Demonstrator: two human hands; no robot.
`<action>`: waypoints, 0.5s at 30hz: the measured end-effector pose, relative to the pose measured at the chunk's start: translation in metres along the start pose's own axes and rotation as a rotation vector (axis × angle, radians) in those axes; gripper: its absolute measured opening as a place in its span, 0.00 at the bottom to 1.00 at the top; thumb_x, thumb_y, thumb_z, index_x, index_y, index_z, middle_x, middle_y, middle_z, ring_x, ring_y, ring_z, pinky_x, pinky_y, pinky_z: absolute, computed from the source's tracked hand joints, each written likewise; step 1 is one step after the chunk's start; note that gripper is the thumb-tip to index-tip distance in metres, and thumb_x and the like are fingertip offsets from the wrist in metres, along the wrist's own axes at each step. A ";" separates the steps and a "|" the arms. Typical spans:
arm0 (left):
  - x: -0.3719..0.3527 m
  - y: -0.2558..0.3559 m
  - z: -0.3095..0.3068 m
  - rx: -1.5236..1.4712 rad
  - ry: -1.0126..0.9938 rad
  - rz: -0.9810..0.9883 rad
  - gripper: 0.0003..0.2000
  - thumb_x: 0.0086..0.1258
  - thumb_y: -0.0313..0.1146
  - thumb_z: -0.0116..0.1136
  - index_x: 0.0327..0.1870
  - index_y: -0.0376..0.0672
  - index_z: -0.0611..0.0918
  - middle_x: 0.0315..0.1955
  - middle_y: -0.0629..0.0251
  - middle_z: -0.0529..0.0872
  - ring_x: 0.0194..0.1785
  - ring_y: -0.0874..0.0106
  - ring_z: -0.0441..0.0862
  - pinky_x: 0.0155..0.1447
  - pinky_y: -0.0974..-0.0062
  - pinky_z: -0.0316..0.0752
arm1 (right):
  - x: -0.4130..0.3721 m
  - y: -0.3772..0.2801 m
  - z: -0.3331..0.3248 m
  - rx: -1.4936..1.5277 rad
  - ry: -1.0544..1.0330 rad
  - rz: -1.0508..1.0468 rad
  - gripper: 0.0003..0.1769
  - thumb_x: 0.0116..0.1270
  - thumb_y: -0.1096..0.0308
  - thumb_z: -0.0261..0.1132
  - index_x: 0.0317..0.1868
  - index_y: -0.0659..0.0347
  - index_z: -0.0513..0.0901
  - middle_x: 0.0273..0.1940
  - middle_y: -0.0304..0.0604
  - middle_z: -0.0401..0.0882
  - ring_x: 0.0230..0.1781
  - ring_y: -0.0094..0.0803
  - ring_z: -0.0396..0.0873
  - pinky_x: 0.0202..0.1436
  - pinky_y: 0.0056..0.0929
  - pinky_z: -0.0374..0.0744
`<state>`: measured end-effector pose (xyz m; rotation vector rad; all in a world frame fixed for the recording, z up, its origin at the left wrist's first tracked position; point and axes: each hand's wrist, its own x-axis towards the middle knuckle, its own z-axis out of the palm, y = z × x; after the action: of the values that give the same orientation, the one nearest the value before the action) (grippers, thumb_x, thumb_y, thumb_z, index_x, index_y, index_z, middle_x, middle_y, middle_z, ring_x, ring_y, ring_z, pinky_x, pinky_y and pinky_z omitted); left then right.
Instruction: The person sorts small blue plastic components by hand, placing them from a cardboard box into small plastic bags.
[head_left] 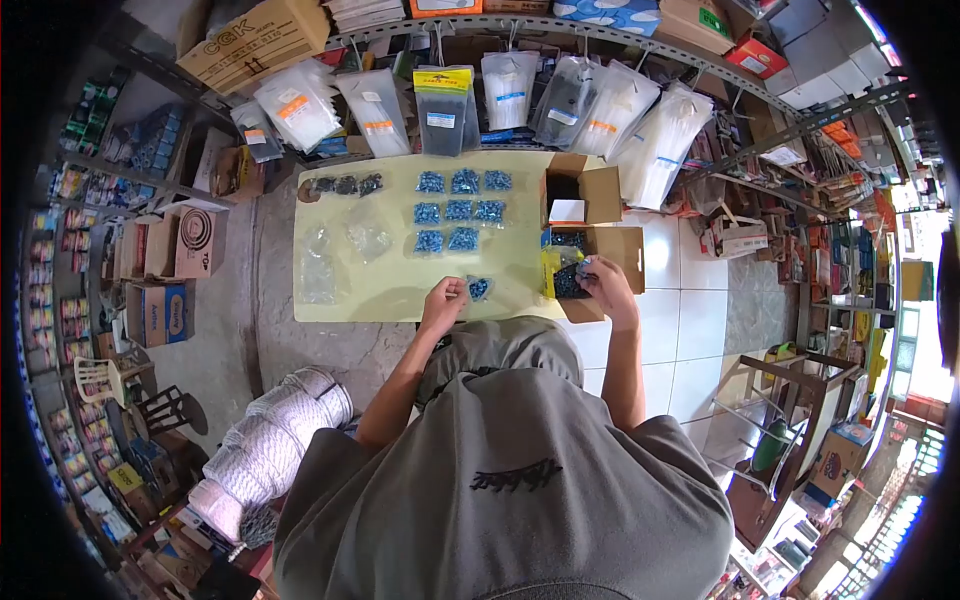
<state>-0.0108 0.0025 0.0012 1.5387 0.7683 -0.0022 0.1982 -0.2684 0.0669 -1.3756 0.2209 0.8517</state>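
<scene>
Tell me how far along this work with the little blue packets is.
Done: eight blue packets lie in rows on the table. In hand: the left hand holds another packet, while the right hand is at the open box. Left: the box shows more blue pieces; how many, I cannot tell.

Small clear plastic bags of blue pieces (459, 211) are lying in rows at the middle of the pale yellow rectangular surface (340, 300); a single blue-filled bag (479, 288) is sitting at its near edge. An open brown cardboard box (625, 250) is standing at the right edge, with a second open cardboard box (602, 190) behind it.
</scene>
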 end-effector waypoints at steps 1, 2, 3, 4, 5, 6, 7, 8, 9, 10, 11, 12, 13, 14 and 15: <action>0.001 -0.001 0.001 -0.005 -0.007 -0.002 0.12 0.65 0.26 0.60 0.50 0.37 0.81 0.36 0.66 0.82 0.35 0.77 0.81 0.38 0.77 0.79 | -0.001 0.001 -0.002 0.169 -0.068 0.016 0.06 0.65 0.74 0.59 0.41 0.64 0.78 0.37 0.40 0.78 0.39 0.28 0.77 0.40 0.26 0.78; 0.003 -0.001 0.002 -0.011 -0.012 -0.003 0.12 0.65 0.26 0.60 0.50 0.37 0.81 0.36 0.66 0.82 0.35 0.76 0.81 0.38 0.77 0.79 | -0.002 0.002 -0.004 0.338 -0.138 0.030 0.05 0.65 0.73 0.57 0.40 0.62 0.77 0.37 0.40 0.77 0.39 0.29 0.76 0.39 0.26 0.76; 0.003 0.002 0.002 -0.008 -0.015 -0.001 0.12 0.65 0.26 0.60 0.50 0.37 0.81 0.36 0.66 0.82 0.35 0.76 0.81 0.38 0.77 0.79 | -0.011 -0.008 0.007 0.403 -0.077 0.061 0.05 0.66 0.71 0.54 0.41 0.60 0.75 0.34 0.39 0.75 0.38 0.29 0.73 0.36 0.27 0.73; 0.002 0.007 0.003 -0.009 -0.019 -0.019 0.13 0.65 0.25 0.61 0.50 0.37 0.81 0.36 0.66 0.82 0.35 0.77 0.81 0.38 0.77 0.79 | -0.014 -0.009 0.009 0.406 -0.076 0.060 0.05 0.66 0.71 0.54 0.41 0.60 0.75 0.34 0.39 0.75 0.38 0.29 0.73 0.36 0.27 0.73; 0.002 0.011 0.003 -0.011 -0.021 -0.036 0.13 0.64 0.25 0.61 0.49 0.37 0.81 0.35 0.66 0.82 0.35 0.77 0.81 0.38 0.77 0.79 | -0.016 -0.010 0.011 0.513 -0.136 0.059 0.04 0.67 0.69 0.54 0.40 0.58 0.75 0.33 0.37 0.72 0.34 0.27 0.71 0.34 0.24 0.72; 0.003 0.010 0.003 -0.009 -0.021 -0.037 0.13 0.64 0.25 0.61 0.49 0.37 0.81 0.35 0.66 0.82 0.35 0.77 0.81 0.38 0.77 0.79 | -0.017 -0.009 0.011 0.620 -0.196 0.059 0.04 0.69 0.67 0.54 0.38 0.56 0.75 0.31 0.35 0.69 0.30 0.26 0.68 0.32 0.21 0.72; 0.005 0.009 0.003 -0.016 -0.022 -0.031 0.13 0.64 0.25 0.61 0.50 0.38 0.81 0.35 0.66 0.82 0.35 0.77 0.81 0.38 0.77 0.79 | -0.015 -0.008 0.010 0.621 -0.195 0.060 0.04 0.69 0.67 0.54 0.38 0.56 0.75 0.31 0.35 0.69 0.30 0.26 0.68 0.32 0.21 0.72; 0.006 0.008 0.002 -0.023 -0.021 -0.024 0.13 0.64 0.25 0.61 0.50 0.38 0.81 0.35 0.66 0.83 0.35 0.77 0.81 0.38 0.77 0.79 | -0.013 -0.008 0.010 0.653 -0.178 0.037 0.05 0.70 0.66 0.54 0.37 0.55 0.73 0.29 0.33 0.65 0.27 0.24 0.64 0.28 0.20 0.68; 0.006 0.009 0.002 -0.022 -0.020 -0.024 0.13 0.64 0.25 0.61 0.50 0.38 0.81 0.35 0.66 0.83 0.35 0.77 0.81 0.38 0.77 0.79 | -0.012 -0.008 0.011 0.683 -0.160 0.015 0.07 0.71 0.64 0.54 0.35 0.54 0.72 0.26 0.32 0.61 0.25 0.23 0.60 0.25 0.20 0.64; 0.006 0.010 0.001 -0.011 -0.036 -0.035 0.13 0.65 0.26 0.60 0.51 0.38 0.81 0.37 0.66 0.82 0.37 0.77 0.82 0.40 0.77 0.79 | -0.011 -0.008 0.011 0.683 -0.162 0.015 0.07 0.71 0.64 0.54 0.35 0.54 0.72 0.26 0.32 0.61 0.25 0.23 0.60 0.25 0.20 0.64; 0.006 0.011 0.001 -0.001 -0.052 -0.047 0.13 0.66 0.27 0.58 0.52 0.38 0.80 0.39 0.65 0.81 0.38 0.76 0.82 0.43 0.77 0.79 | -0.011 -0.008 0.011 0.710 -0.137 0.008 0.07 0.72 0.63 0.53 0.34 0.54 0.71 0.25 0.31 0.59 0.23 0.22 0.58 0.23 0.20 0.60; 0.006 0.011 0.000 -0.001 -0.051 -0.046 0.13 0.66 0.27 0.58 0.52 0.38 0.80 0.39 0.65 0.81 0.38 0.76 0.82 0.43 0.77 0.79 | -0.009 -0.006 0.010 0.737 -0.112 0.001 0.08 0.72 0.63 0.53 0.33 0.54 0.70 0.23 0.30 0.57 0.22 0.21 0.56 0.21 0.20 0.57; 0.006 0.010 0.000 0.004 -0.048 -0.047 0.13 0.67 0.27 0.59 0.52 0.38 0.80 0.38 0.65 0.81 0.38 0.76 0.82 0.43 0.77 0.79 | -0.007 -0.004 0.007 0.737 -0.113 0.002 0.08 0.72 0.63 0.53 0.33 0.54 0.70 0.23 0.30 0.57 0.22 0.21 0.56 0.21 0.20 0.57; 0.006 0.010 0.000 0.010 -0.045 -0.049 0.13 0.67 0.28 0.59 0.52 0.38 0.80 0.38 0.66 0.81 0.38 0.77 0.82 0.43 0.77 0.79 | -0.004 -0.001 0.004 0.768 -0.188 0.001 0.09 0.72 0.62 0.54 0.34 0.53 0.69 0.24 0.30 0.57 0.22 0.21 0.55 0.21 0.20 0.56; 0.005 0.010 0.000 0.010 -0.043 -0.048 0.13 0.67 0.28 0.59 0.52 0.38 0.80 0.38 0.66 0.81 0.38 0.77 0.82 0.43 0.77 0.79 | -0.004 -0.003 0.005 0.799 -0.263 0.000 0.09 0.72 0.61 0.54 0.34 0.52 0.68 0.24 0.30 0.57 0.22 0.21 0.55 0.20 0.20 0.56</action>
<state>-0.0022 0.0052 0.0077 1.5242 0.7720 -0.0750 0.1955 -0.2650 0.0732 -0.5138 0.3132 0.8076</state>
